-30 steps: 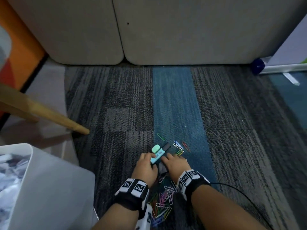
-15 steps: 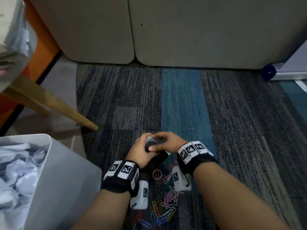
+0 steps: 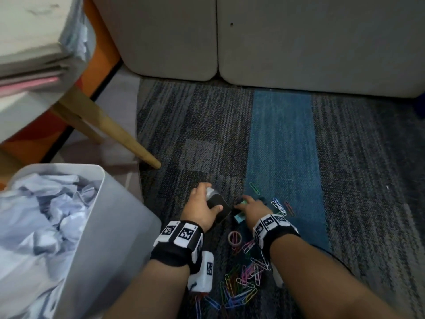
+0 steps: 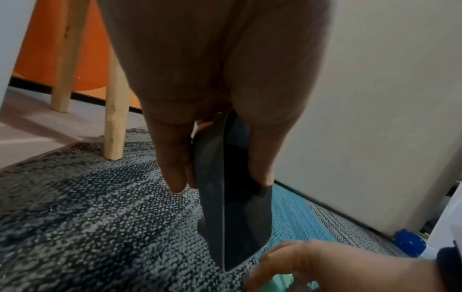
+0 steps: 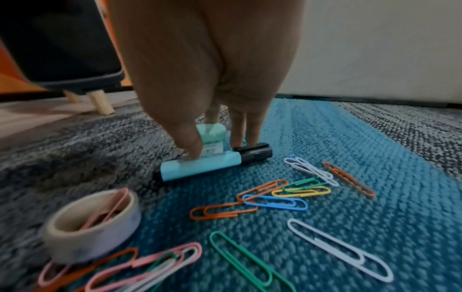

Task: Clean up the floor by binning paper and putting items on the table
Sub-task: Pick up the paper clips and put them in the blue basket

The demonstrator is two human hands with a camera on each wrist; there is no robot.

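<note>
The left hand (image 3: 202, 209) reaches forward and down over the carpet (image 3: 207, 125), palm down, and grips a black holder (image 3: 218, 207). In the left wrist view its thumb (image 4: 262, 154) sits on one flat face and the fingers (image 4: 172, 158) on the other, so the holder (image 4: 232, 207) hangs edge-on, long axis running from the palm down toward the floor. In the head view something pale and grey shows at its far end, too small to make out.

The right hand (image 3: 253, 208) lies just at 3 o'clock of the left, also palm down, fingers pointing at 12. In the right wrist view its thumb (image 5: 187, 138) and fingertips (image 5: 250, 130) press down on either side of a mint eraser (image 5: 212, 142) and a marker (image 5: 212, 165); they touch both, curled round them in a pinch. The marker lies flat on the carpet, long axis roughly 9 to 3 o'clock in that view, black cap at the 3 o'clock end. The eraser lies just behind it, touching.

Paper clips (image 5: 275, 201) lie scattered from 3 to 6 o'clock of the right hand, and a tape roll (image 5: 92, 227) sits near at 7 o'clock with a pink clip inside. A bin (image 3: 110, 226) of crumpled paper (image 3: 46, 215) stands at 8 o'clock of the left hand, a wooden leg (image 3: 119, 137) at 11, under the table (image 3: 34, 42). Bare carpet runs toward 12 up to the grey panels (image 3: 299, 42).
</note>
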